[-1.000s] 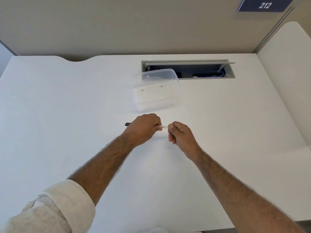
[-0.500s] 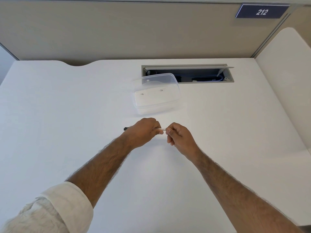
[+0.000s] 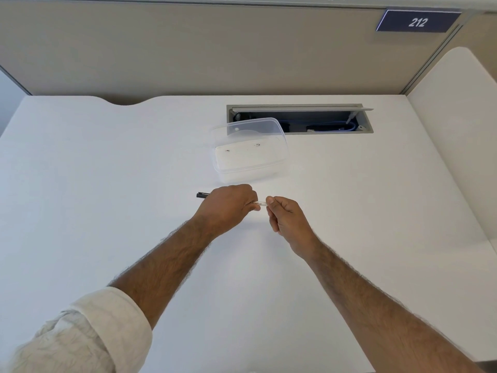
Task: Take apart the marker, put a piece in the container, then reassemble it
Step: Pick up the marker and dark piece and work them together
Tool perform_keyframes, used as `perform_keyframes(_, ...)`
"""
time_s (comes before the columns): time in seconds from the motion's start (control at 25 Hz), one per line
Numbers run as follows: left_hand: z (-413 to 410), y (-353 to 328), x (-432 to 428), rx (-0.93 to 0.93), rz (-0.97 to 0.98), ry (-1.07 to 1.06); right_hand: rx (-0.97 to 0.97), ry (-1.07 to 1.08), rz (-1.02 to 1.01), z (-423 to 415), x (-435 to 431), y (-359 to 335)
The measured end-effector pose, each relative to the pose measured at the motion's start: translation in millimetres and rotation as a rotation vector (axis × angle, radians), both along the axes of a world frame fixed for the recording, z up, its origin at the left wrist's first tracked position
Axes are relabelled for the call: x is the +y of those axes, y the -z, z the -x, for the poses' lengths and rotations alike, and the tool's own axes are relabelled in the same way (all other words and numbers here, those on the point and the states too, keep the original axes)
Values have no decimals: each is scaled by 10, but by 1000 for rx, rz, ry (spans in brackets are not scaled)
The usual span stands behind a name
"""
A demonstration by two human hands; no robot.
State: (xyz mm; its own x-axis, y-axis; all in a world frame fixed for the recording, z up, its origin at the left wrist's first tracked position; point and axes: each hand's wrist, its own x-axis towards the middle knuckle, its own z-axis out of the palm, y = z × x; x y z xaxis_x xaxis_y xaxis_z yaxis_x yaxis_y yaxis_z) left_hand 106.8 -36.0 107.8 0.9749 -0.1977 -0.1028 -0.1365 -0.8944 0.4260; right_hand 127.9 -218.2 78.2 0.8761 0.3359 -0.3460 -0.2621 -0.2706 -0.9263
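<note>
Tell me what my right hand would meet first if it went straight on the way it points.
Probably the left hand, which grips the marker that the right hand pinches at its end. Depth unclear.

A single head-worn wide-angle camera looks forward and down across the desk [image 3: 107,211], close above the left hand [image 3: 228,203] and right hand [image 3: 285,216], with the partition [image 3: 188,49] at the far side.
</note>
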Motion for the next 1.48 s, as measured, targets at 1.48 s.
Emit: perform_keyframes(1.48, 1, 103, 1, 161, 85, -11, -113, -76, 106, -76, -30, -4)
